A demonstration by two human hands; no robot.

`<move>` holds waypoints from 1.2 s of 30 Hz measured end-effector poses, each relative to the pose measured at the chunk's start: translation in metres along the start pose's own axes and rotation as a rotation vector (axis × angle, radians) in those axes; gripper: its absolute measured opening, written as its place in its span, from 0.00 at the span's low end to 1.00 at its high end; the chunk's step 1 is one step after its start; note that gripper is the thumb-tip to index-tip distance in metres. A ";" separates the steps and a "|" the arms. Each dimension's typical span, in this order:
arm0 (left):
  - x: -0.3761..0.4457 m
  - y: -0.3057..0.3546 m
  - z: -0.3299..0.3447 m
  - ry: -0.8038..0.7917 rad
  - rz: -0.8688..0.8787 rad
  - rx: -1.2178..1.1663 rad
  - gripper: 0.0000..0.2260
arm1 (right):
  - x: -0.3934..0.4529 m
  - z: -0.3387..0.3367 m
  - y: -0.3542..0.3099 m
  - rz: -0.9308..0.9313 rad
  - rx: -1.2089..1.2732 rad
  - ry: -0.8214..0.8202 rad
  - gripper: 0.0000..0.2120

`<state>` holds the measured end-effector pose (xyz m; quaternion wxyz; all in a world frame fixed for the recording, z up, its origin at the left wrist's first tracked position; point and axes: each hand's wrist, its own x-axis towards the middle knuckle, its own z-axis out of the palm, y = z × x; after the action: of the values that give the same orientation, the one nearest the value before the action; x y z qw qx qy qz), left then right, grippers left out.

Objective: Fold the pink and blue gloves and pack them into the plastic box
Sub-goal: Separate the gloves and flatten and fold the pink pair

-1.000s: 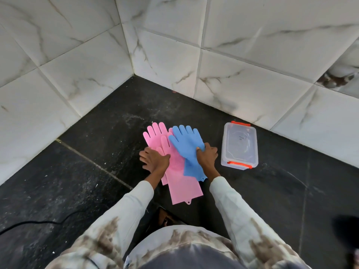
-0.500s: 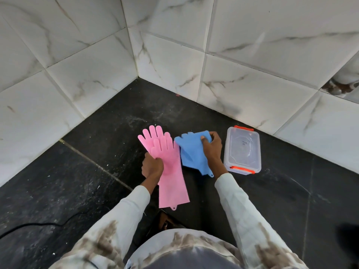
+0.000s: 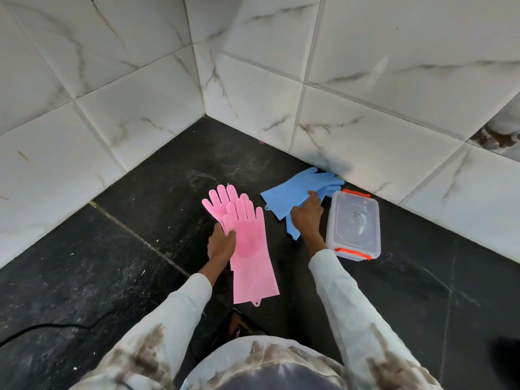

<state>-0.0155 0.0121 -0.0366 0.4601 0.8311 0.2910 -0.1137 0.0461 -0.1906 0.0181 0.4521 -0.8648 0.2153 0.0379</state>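
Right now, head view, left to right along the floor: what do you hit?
black cable → left hand → pink gloves → blue gloves → right hand → plastic box

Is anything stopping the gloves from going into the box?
Yes, the lid is on the box, with its orange clips at both ends. It has to come off first. The left hand holds the pink gloves; the right hand is on the blue gloves.
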 end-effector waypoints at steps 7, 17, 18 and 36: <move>-0.001 0.004 -0.003 -0.007 0.024 -0.107 0.21 | -0.027 0.040 0.018 0.007 -0.308 -0.368 0.16; 0.004 -0.017 -0.019 0.004 -0.001 -0.092 0.15 | -0.045 0.073 0.026 -0.018 -0.286 -0.326 0.12; 0.004 -0.017 -0.020 0.008 0.001 -0.090 0.15 | -0.044 0.073 0.025 -0.008 -0.261 -0.327 0.11; -0.004 -0.009 -0.019 0.125 -0.050 -0.033 0.20 | -0.032 0.046 0.010 0.166 0.447 -0.455 0.07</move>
<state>-0.0258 0.0299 -0.0304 0.4516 0.8213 0.3417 -0.0685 0.0192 -0.1482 -0.0081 0.6624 -0.6931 0.1817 0.2186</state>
